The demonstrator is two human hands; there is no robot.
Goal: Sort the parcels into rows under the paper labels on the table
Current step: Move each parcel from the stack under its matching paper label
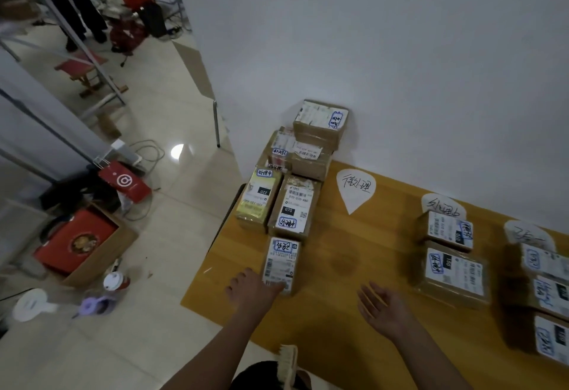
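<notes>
Fingers (pixel 235 285) curled, rests the left hand (pixel 252 292) against the near end of the small parcel (pixel 280 262) at nine o'clock on the table (pixel 338 235), grip unclear, and holds the right hand (pixel 385 311) palm up, fingers straight, at the parcel's four o'clock.

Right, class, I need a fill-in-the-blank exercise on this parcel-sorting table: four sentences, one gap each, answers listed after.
1. The right hand hovers open above the table, palm facing ____.
2. Under the middle paper label, the row holds ____ parcels.
3. The left hand touches the small parcel; the right hand touches ____.
4. The unsorted pile sits at the table's far ____ corner.

Answers: up; two; nothing; left.
</notes>
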